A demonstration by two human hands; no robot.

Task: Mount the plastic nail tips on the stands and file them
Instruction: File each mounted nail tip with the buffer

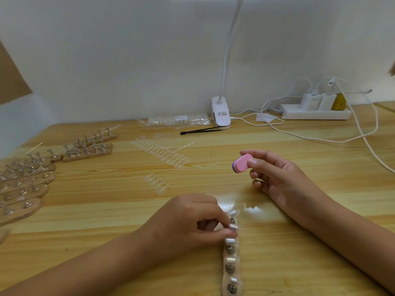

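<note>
A clear strip base (232,261) with several metal stands runs from the table's near edge toward me; clear nail tips sit on its stands. My left hand (192,218) pinches one stand with a nail tip (233,227) near the strip's far end. My right hand (275,174) hovers above the table behind the strip and holds a small pink and purple buffer block (242,163) between thumb and fingers. Loose rows of clear nail tips (162,152) lie at mid table, with a shorter row (156,182) nearer me.
Wooden stand strips (25,184) with metal holders crowd the left edge, with two more (87,149) behind them. A bag of nail tips (177,120), black tweezers (201,130), a clip lamp (221,115) and a power strip (314,112) with trailing white cables line the back wall.
</note>
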